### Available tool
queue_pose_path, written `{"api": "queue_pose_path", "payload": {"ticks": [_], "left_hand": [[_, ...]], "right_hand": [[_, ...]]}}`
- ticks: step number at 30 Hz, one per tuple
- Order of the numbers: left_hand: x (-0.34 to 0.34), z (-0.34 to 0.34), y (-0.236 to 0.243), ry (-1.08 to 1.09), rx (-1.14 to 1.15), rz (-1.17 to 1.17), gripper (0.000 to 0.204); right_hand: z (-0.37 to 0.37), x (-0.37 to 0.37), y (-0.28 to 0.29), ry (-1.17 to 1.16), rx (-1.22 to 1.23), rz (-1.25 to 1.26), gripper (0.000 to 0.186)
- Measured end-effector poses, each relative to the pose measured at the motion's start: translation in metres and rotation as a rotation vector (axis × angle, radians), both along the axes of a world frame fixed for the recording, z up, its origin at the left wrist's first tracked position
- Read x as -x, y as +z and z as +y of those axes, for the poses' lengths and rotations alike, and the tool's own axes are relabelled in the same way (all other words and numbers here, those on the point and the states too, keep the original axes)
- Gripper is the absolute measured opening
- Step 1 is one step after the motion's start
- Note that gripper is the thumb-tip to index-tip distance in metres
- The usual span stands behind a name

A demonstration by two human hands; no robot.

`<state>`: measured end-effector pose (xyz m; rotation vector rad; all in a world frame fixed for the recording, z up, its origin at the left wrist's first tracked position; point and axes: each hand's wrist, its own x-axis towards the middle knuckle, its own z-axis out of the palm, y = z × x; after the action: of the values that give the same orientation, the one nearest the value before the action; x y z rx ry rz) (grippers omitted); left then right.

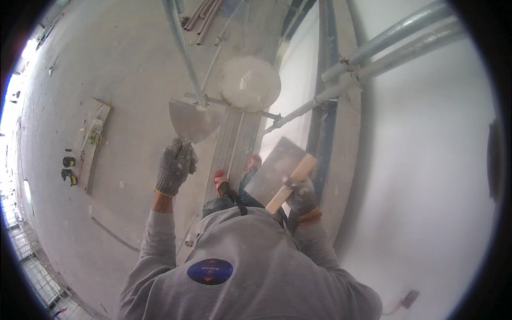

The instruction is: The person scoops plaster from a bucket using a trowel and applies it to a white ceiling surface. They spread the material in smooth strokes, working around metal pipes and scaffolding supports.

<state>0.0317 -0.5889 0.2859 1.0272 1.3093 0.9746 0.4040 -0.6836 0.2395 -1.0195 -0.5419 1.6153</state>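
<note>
My left hand (177, 166), in a grey knit glove spotted with white, is closed round the grip of a wide putty knife (196, 121). The grip is hidden in my fingers, and the broad metal blade points away from me. My right hand (303, 197), also gloved, wraps round the wooden handle of a plastering trowel (266, 175). The trowel's flat rectangular plate lies on the left side of that handle, in front of my body. Beyond both tools is a round tub (249, 82) with whitish material in it; the putty knife's blade is nearer to it than the trowel.
I stand on narrow planks (226, 146) with red shoes. Metal scaffold poles (394, 45) cross at the upper right, beside a smooth white wall (426, 160). Another pole (184, 50) rises ahead. Below left, the floor holds a board (95, 141) and black-and-yellow items (68, 169).
</note>
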Motion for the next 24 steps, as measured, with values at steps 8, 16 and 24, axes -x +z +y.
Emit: {"api": "queue_pose_path", "payload": {"ticks": [8,16,24], "left_hand": [[-0.018,0.040,-0.035,-0.108,0.138,0.441,0.019],[-0.047,0.086,-0.169,-0.229,0.414,0.408,0.015],[-0.164,0.184,-0.409,0.152,0.763,0.046,0.016]], "right_hand": [[0.173,0.015,-0.086,0.083,0.302,-0.134,0.039],[0.320,-0.007,-0.360,0.344,-0.014,-1.372,0.037],[0.473,-0.036,-0.550,1.051,-0.085,-1.815,0.047]]}}
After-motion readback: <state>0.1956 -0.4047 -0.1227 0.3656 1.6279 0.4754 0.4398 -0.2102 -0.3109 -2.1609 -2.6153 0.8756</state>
